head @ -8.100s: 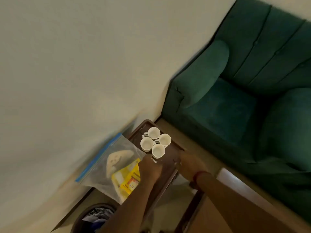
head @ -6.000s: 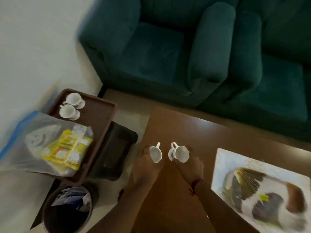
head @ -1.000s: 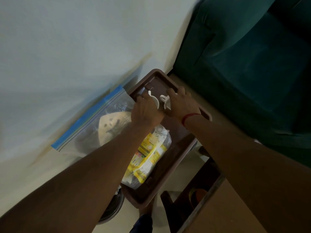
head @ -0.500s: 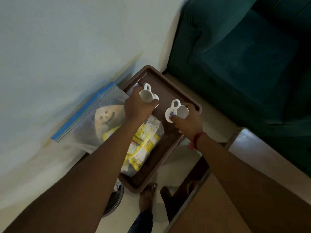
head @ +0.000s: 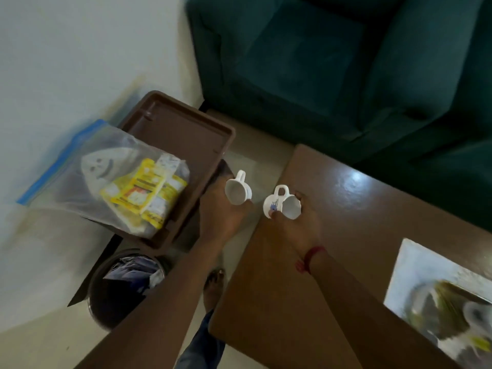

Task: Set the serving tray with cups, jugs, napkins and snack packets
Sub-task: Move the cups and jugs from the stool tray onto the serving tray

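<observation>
My left hand (head: pixel 219 209) grips a small white cup (head: pixel 237 189) by its body, handle pointing away from me, in the gap between the tray and the table. My right hand (head: pixel 298 225) holds a second white cup (head: pixel 285 205) with a small blue mark, over the near-left corner of the brown table (head: pixel 346 222). The brown serving tray (head: pixel 186 134) sits to the left on a low stand; its far half is bare. A clear zip bag (head: pixel 111 177) with yellow snack packets (head: pixel 143 190) and a smiley napkin lies on the tray's near half.
A dark bin (head: pixel 125 286) with crumpled paper stands below the tray. A green sofa (head: pixel 332 70) fills the back. A printed mat (head: pixel 439 302) lies on the table's right side. My foot (head: pixel 214 286) is on the pale floor between bin and table.
Both hands lifted a cup each off the tray and carried them right toward the table. The tray's far half now holds no cups. The view swung right.
</observation>
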